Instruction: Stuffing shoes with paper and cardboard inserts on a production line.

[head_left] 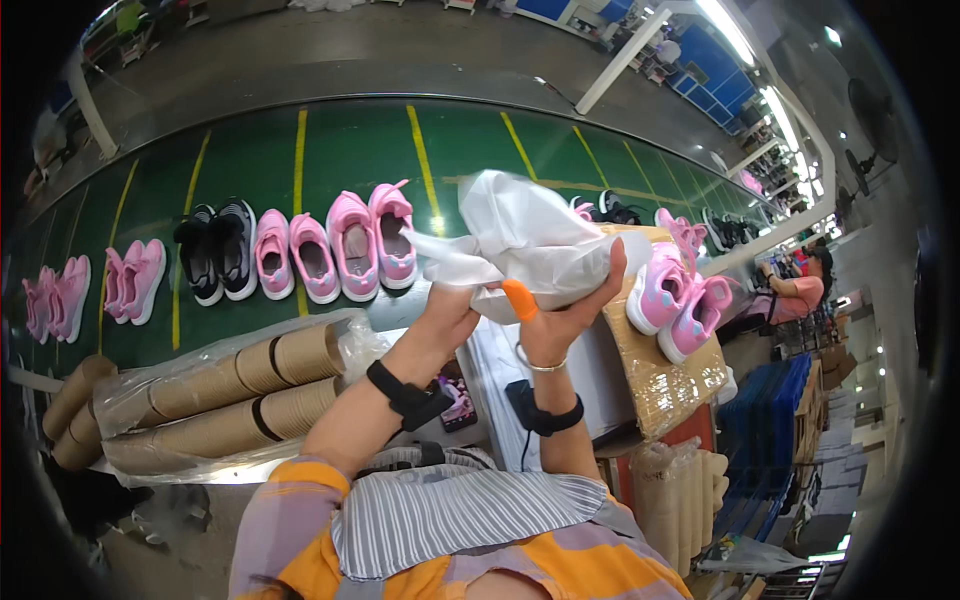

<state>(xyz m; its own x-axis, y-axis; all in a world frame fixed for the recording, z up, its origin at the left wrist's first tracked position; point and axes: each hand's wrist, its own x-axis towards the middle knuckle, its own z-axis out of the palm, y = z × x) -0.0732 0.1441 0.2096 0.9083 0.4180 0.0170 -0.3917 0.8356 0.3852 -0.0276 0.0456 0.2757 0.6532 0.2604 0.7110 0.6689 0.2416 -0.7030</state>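
A crumpled sheet of thin white paper (520, 215) is bunched up between my two hands, above the near edge of the green belt. My left hand (455, 308) is closed on its lower left part, with a twisted strip sticking out to the left. My right hand (572, 320), with an orange cover on the thumb, grips the paper from the right; most of its fingers are hidden behind it. Just left of the paper stands a pair of pink shoes (357, 245) on the belt. Below my hands lies a stack of white sheets (500, 385).
Black shoes (235, 250) and more pink pairs (135, 282) line the yellow-striped green belt (350, 135). Brown paper-like rolls in plastic (220, 390) lie at the near left. Pink shoes (680, 300) sit on a taped cardboard box (665, 385) at right. Another person (795, 290) sits farther right.
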